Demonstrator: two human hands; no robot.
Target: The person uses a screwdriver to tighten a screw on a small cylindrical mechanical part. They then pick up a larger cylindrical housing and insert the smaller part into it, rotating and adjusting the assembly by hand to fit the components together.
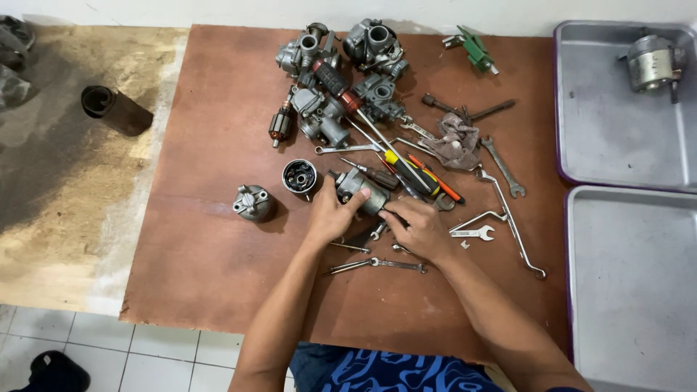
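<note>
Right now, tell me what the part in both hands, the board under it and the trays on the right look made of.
Small grey cylindrical part: seemingly cast metal, dull grey sheen. Reddish-brown board: likely plywood or hardboard, matte, worn edges. Two shallow grey trays: probably aluminium or steel, brushed, softly reflective.

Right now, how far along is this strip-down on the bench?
Done: a round cover and a cup-shaped housing lie apart on the board. In hand: the left hand and right hand hold a grey motor body. Left: several carburetors sit whole at the back.
</note>
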